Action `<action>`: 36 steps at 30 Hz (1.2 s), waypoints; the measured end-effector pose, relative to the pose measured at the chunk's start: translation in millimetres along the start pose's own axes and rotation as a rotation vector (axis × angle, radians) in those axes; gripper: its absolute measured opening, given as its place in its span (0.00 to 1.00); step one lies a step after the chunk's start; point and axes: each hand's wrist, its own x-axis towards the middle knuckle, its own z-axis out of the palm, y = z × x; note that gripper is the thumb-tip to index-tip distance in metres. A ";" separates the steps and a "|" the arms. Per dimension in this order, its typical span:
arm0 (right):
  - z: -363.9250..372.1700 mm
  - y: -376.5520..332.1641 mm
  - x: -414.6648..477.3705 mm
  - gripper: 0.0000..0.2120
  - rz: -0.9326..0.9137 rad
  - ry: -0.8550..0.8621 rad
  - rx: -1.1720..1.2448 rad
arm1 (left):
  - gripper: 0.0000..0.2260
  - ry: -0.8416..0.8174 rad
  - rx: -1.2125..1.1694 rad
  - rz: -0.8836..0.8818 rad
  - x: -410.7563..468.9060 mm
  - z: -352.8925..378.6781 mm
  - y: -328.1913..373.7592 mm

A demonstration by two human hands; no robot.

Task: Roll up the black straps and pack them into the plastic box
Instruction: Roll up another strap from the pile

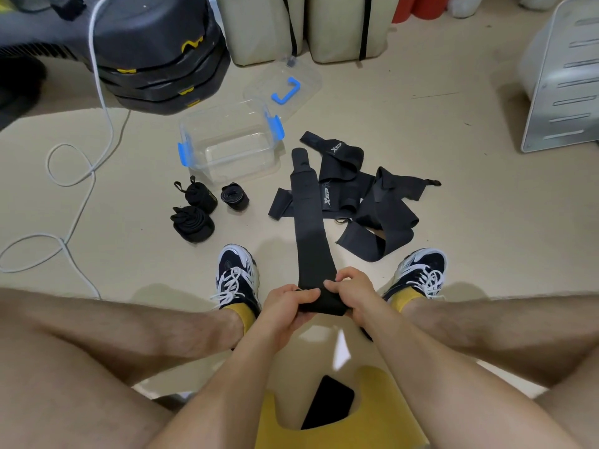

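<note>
Three rolls [201, 209] lie done beside the empty box [230, 147]; my left hand [285, 306] and right hand [351, 291] grip a strap [309, 228], its roll barely begun, with a pile [366, 202] left.

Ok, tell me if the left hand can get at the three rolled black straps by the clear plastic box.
Probably, once freed: the left hand grips the long black strap. The rolled black straps lie uncovered on the floor, just beyond the navy left shoe.

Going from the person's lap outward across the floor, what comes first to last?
Black phone, left hand and right hand gripping a strap end, three rolled straps, plastic box, lid, cream cushions.
</note>
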 end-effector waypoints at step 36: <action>-13.5 -9.0 -26.4 0.14 0.073 -0.269 0.367 | 0.13 0.060 0.146 0.100 5.1 -2.5 3.0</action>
